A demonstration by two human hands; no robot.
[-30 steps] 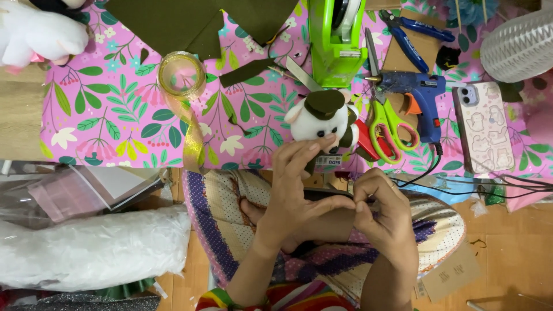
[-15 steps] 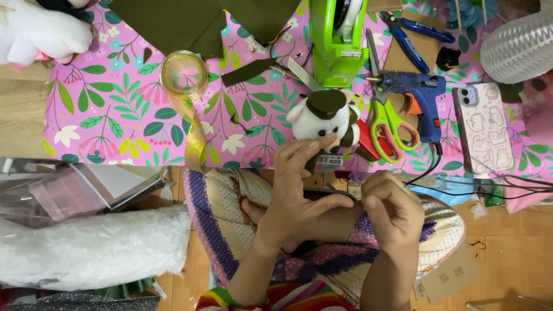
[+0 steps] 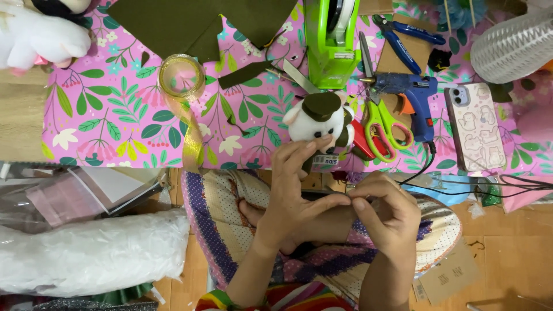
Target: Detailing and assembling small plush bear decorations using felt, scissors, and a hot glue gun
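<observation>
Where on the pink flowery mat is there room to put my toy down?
The pink mat lies bare below the ribbon roll, left of the small white plush. The right side is crowded: tape dispenser, scissors, glue gun and phone.

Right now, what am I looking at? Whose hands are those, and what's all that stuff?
The picture comes from a camera worn on a person's head, looking down at their own two hands and lap. The left hand touches a small white plush bear wearing a dark hat. The right hand meets the left fingertips, pinching something too small to make out. In front lies a pink flowery sheet with craft things on it: a green tape dispenser, green scissors, a blue glue gun, blue pliers, a gold ribbon roll, dark felt and a phone. A white bag of stuffing lies at the left.
</observation>
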